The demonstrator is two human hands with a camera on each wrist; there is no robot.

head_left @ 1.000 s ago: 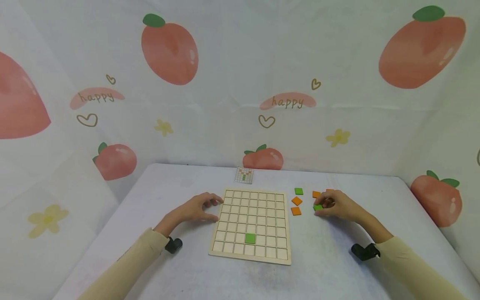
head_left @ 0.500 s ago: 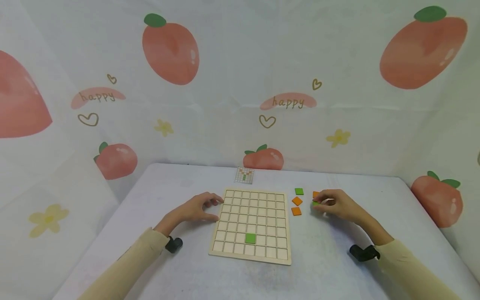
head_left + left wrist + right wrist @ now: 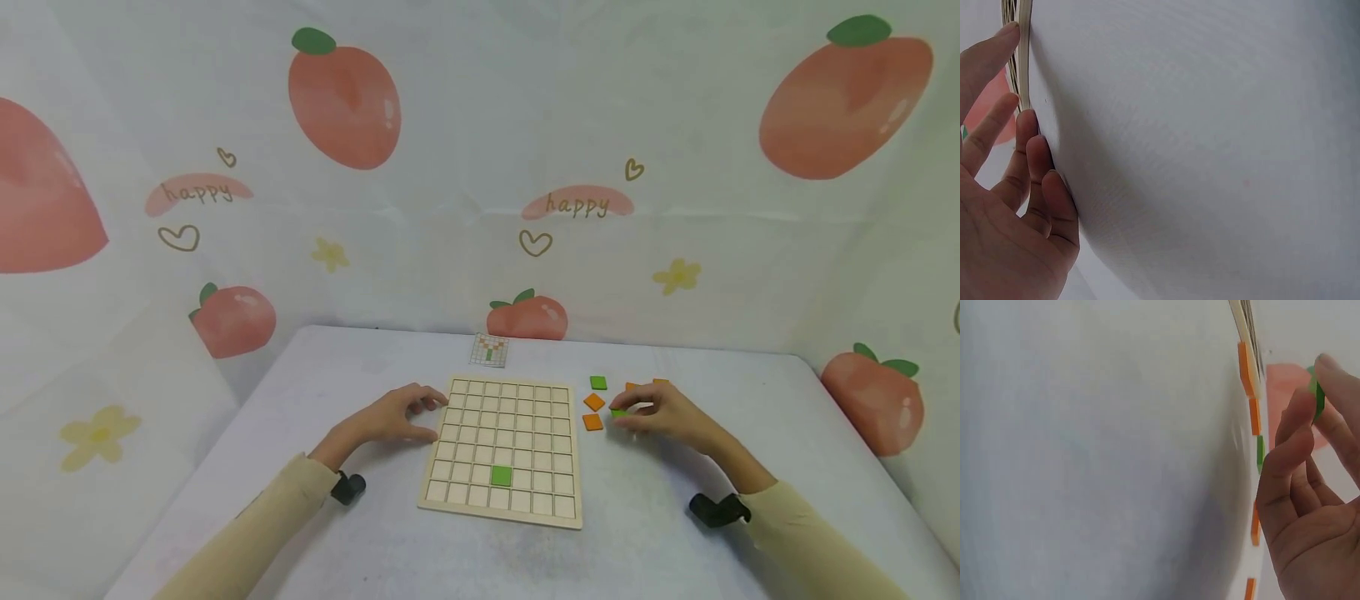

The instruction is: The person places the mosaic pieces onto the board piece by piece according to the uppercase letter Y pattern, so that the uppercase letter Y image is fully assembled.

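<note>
Two "happy" prints [image 3: 577, 204] mark the backdrop [image 3: 450, 125] beyond the board [image 3: 485, 436]. Right of the board, the right hand [image 3: 667, 412] pinches a green tile [image 3: 1320, 400]; the left hand [image 3: 393, 415], loosely bent, apparently touches its left edge.

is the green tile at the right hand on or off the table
Off: the right wrist view shows the right hand pinching the green tile clear of the white table.

The grid board [image 3: 486, 437] before you looks like matt wood. Your green tiles [image 3: 1319, 397] look smooth; your sleeves [image 3: 251, 525] are matt cloth.
</note>
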